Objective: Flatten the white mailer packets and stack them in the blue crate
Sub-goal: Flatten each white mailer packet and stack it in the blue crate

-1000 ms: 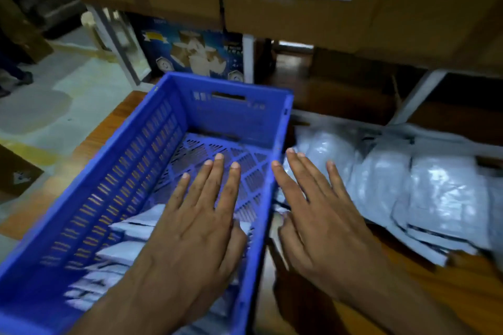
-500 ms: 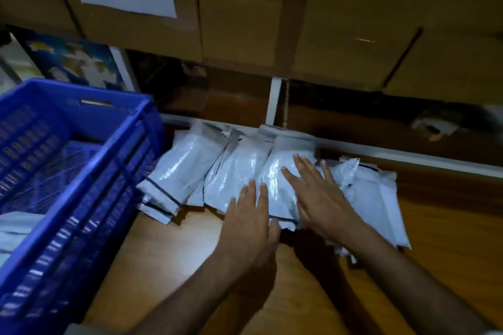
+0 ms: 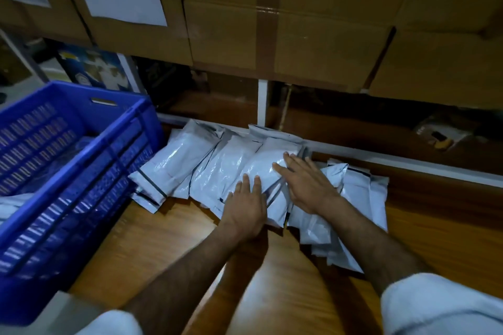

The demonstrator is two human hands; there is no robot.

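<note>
Several white mailer packets [image 3: 217, 168] lie overlapping in a row on the wooden table [image 3: 168, 242], right of the blue crate [image 3: 89, 171]. My left hand [image 3: 246, 209] lies flat, fingers straight, on the near end of the middle packet [image 3: 261, 168]. My right hand [image 3: 304, 185] rests flat on the same packet's right side, fingers pointing up and left. More packets [image 3: 362, 198] spread out to the right under my right forearm. A white packet edge [image 3: 11, 201] shows inside the crate at the far left.
Large cardboard boxes [image 3: 272, 22] on a white shelf overhang the back of the table. A white rail [image 3: 408, 163] runs along the table's far edge. A blue printed box [image 3: 95, 68] stands behind the crate.
The view has swung from the crate to the packet pile. Both hands left the crate and came down flat on the middle packet; since half a second ago they barely shifted.
</note>
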